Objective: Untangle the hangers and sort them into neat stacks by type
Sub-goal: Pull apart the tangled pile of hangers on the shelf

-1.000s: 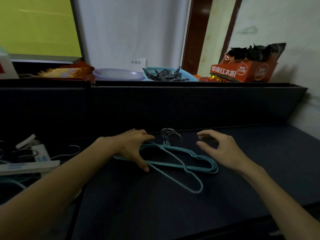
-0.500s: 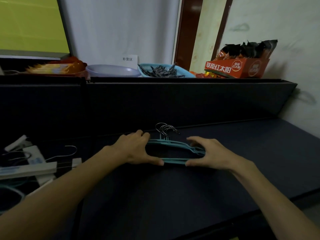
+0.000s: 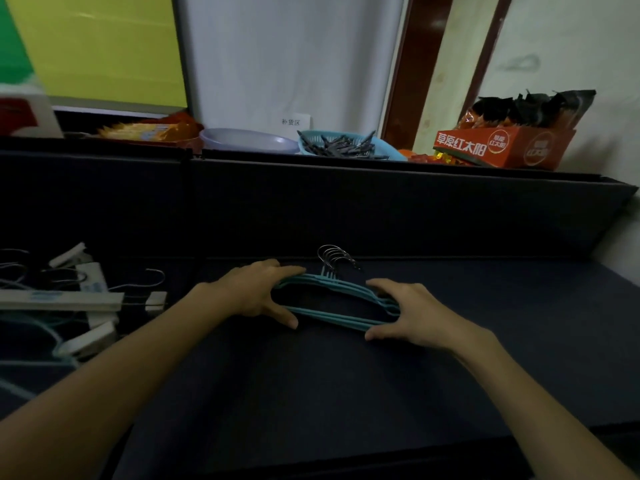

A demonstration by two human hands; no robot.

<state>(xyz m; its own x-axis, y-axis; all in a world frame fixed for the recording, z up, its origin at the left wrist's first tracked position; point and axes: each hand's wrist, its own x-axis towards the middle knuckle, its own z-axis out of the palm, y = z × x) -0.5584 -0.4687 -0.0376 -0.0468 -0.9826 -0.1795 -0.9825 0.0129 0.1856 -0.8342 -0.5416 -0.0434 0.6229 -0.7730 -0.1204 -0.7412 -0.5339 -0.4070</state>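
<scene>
A stack of teal hangers (image 3: 332, 318) lies flat on the dark table (image 3: 311, 393), its metal hooks (image 3: 334, 258) bunched together and pointing away from me. My left hand (image 3: 256, 294) holds the stack's left end between fingers on the far bar and thumb on the near bar. My right hand (image 3: 414, 313) holds the right end the same way. At the far left lies a jumble of white clip hangers (image 3: 62, 299) with wire hooks, and a pale teal wire hanger (image 3: 45, 332) partly under them.
A dark partition (image 3: 346, 209) rises behind the table. On the ledge above it stand a lilac bowl (image 3: 249, 140), a blue basket of grey clips (image 3: 343, 147), an orange snack box (image 3: 502, 148) and snack packets (image 3: 149, 131). The table's right edge meets a wall.
One teal hanger stuck out toward me a second ago. Both hands closed in on the hangers' ends, and the hangers now lie as one aligned stack.
</scene>
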